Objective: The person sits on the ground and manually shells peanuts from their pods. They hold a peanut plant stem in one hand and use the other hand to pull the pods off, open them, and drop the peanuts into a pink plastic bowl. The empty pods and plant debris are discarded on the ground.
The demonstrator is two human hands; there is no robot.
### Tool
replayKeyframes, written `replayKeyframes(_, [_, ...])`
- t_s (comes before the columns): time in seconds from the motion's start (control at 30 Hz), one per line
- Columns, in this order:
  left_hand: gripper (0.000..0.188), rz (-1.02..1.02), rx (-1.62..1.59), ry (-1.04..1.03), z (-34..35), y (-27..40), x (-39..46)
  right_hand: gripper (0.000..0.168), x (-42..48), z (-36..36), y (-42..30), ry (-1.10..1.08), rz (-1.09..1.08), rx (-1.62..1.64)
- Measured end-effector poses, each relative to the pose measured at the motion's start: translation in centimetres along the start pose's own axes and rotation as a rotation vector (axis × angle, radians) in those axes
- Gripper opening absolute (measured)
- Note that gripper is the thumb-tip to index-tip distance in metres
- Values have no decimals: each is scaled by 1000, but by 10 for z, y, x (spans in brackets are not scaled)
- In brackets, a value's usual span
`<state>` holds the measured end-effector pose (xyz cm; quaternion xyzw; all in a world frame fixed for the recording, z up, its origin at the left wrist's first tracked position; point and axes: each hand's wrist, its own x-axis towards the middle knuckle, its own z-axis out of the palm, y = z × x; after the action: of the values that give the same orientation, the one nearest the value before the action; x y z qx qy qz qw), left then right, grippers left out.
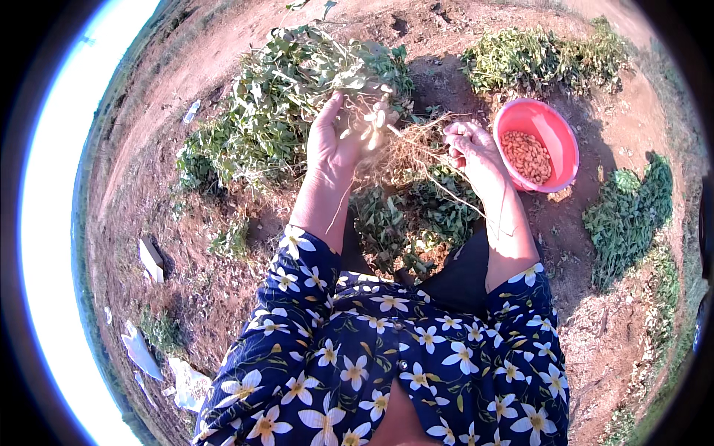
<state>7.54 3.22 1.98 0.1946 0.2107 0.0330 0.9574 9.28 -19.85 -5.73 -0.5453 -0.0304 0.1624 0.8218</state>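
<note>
My left hand (333,139) holds an uprooted peanut plant, its thumb up against the stems. Pale peanut pods (375,124) hang in a cluster beside the palm, somewhat blurred. A tangle of thin brown roots (415,148) stretches from the pods towards my right hand (474,146). That hand's fingers are curled closed on the root ends; anything else inside them is hidden. Just right of it stands a pink plastic bucket (564,167), tilted in view, with loose peanuts (525,156) in its bottom.
A large heap of leafy peanut plants (251,117) lies beyond my left hand. More piles sit at the upper right (541,58) and far right (630,223). Cut foliage (385,217) lies between my legs. A pale block (152,259) and plastic scraps (189,384) rest on the soil at left.
</note>
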Motion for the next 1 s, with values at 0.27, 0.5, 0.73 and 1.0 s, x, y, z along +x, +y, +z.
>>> replayKeyframes(0.27, [25, 111, 117, -41, -22, -23, 14, 51, -2, 84, 37, -4, -145, -344])
replayKeyframes(0.5, [26, -157, 23, -479, -20, -14, -2, 27, -14, 64, 5, -358, -740, -1273])
replayKeyframes(0.73, [39, -146, -108, -459, -57, 30, 34, 24, -22, 17, -60, 223, -410, -748])
replayKeyframes(1.0, [26, -92, 51, -302, -48, 5, 23, 38, -2, -40, -57, 493, -553, -1074])
